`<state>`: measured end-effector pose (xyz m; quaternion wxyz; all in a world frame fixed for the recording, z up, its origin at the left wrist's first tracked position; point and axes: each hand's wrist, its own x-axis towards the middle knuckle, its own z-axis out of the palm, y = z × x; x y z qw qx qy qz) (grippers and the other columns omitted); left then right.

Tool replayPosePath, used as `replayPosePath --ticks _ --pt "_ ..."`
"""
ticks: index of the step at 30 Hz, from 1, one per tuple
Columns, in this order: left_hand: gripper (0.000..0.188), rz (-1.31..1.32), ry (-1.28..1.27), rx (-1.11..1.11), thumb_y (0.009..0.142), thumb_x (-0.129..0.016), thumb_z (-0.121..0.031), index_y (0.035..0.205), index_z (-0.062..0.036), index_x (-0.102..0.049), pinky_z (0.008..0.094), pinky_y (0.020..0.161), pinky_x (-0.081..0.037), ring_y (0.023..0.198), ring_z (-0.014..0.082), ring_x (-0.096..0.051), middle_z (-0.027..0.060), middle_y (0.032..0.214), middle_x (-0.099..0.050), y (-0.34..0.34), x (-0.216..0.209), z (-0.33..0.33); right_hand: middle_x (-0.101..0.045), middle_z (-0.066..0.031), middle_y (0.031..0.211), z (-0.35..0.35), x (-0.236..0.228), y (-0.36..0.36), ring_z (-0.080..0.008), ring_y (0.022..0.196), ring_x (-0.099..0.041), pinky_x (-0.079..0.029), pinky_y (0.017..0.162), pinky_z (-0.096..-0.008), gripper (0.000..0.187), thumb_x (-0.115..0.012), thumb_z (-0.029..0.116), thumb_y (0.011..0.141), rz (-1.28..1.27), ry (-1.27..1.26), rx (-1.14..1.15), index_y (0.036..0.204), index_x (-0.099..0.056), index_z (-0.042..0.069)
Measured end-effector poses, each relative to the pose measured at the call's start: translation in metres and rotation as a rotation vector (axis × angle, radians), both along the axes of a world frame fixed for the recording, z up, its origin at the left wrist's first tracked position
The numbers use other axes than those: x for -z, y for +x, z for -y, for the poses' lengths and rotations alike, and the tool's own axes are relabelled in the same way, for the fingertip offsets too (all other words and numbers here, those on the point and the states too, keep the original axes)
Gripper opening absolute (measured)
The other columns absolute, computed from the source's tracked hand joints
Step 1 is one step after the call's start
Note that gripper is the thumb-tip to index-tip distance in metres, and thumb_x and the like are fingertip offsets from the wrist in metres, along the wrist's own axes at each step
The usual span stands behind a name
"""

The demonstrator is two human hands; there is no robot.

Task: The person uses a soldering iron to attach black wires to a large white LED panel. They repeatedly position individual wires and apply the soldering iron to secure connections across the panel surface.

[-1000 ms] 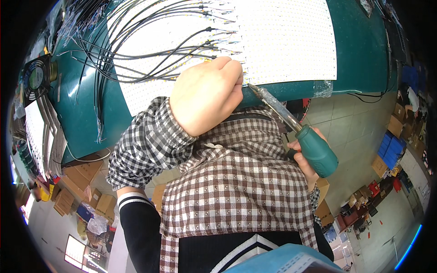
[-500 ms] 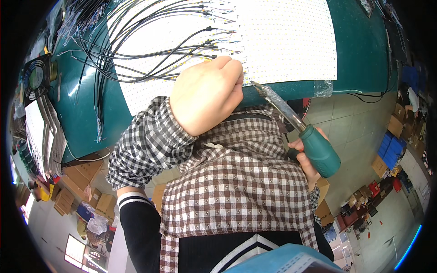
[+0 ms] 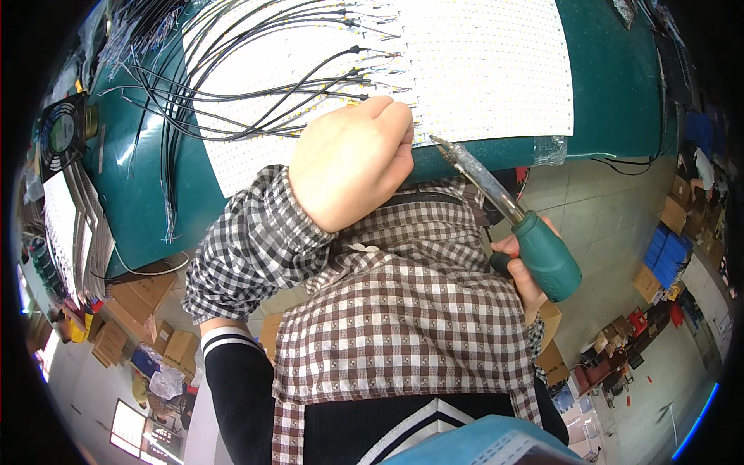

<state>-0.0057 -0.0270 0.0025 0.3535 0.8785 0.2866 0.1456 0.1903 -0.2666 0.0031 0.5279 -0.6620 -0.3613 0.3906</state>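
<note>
My left hand [image 3: 353, 159] is closed, knuckles up, over the near edge of a white board dotted with small yellow LEDs [image 3: 488, 70]. Its fingertips are hidden, and so is whatever they pinch. Black cables [image 3: 248, 138] run across the board's left part and pass beneath this hand. In my right hand [image 3: 527, 283] is a soldering iron with a green handle [image 3: 548, 257]. The iron slants up and left, its tip at the board's near edge just right of my left fingers. Thin wire ends [image 3: 391, 53] lie along the board's middle.
Under the board is a green tabletop [image 3: 620, 93]. A black fan [image 3: 63, 133] and a stack of white boards [image 3: 74, 225] stand at the left. More wires [image 3: 143, 35] lie at the far left. Cardboard boxes [image 3: 136, 302] sit on the floor.
The soldering iron's tip has shifted very slightly up and to the right along the board's edge. My left hand stays in place.
</note>
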Motion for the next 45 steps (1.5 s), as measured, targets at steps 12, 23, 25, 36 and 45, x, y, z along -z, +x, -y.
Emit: replayPosePath --ticks 12,23,25,36,45 --pt "0.029 0.012 0.097 0.055 0.078 -0.071 -0.001 0.106 -0.0057 -0.067 0.0387 0.069 -0.051 0.082 0.0294 -0.063 0.0111 0.101 -0.061 -0.012 -0.002 0.019 -0.069 -0.0128 0.095 0.001 -0.002 -0.001 -0.0205 0.083 -0.070 -0.059 0.083 -0.0370 0.073 -0.085 0.025 0.081 -0.085 0.028 0.102 0.131 -0.048 -0.014" --pt "0.047 -0.017 0.296 0.068 0.071 -0.068 0.000 0.119 -0.0036 -0.067 0.0394 0.081 -0.050 0.093 0.0264 -0.061 0.0100 0.107 -0.060 -0.021 0.006 0.035 -0.070 -0.0118 0.084 -0.011 -0.005 0.007 -0.0196 0.079 -0.069 -0.055 0.078 -0.0330 0.057 -0.080 0.038 0.084 0.061 0.007 0.075 0.110 -0.064 -0.010" --pt "0.047 -0.026 0.302 0.070 0.071 -0.068 0.000 0.119 -0.0034 -0.067 0.0395 0.081 -0.050 0.093 0.0263 -0.060 0.0099 0.107 -0.060 -0.019 0.004 0.035 -0.070 -0.0120 0.084 -0.011 -0.004 0.008 -0.0194 0.078 -0.069 -0.055 0.077 -0.0330 0.057 -0.080 0.038 0.084 0.077 0.009 0.069 0.110 -0.064 -0.010" --pt "0.048 -0.095 0.355 0.060 0.076 -0.063 -0.009 0.123 -0.0019 -0.064 0.0389 0.087 -0.047 0.096 0.0230 -0.058 0.0088 0.113 -0.058 -0.019 0.004 0.043 -0.071 -0.0121 0.083 -0.012 -0.003 0.008 -0.0193 0.078 -0.069 -0.055 0.076 -0.0322 0.063 -0.079 0.041 0.085 0.064 0.007 0.075 0.115 -0.060 -0.011" --pt "0.052 -0.214 0.386 -0.014 0.078 -0.061 -0.010 0.130 -0.0067 -0.063 0.0396 0.092 -0.046 0.098 0.0222 -0.058 0.0069 0.119 -0.057 -0.009 0.000 0.054 -0.070 -0.0131 0.083 -0.014 0.001 0.007 -0.0211 0.077 -0.070 -0.057 0.076 -0.0337 0.069 -0.081 0.039 0.083 0.013 0.020 0.094 0.121 -0.055 -0.013"
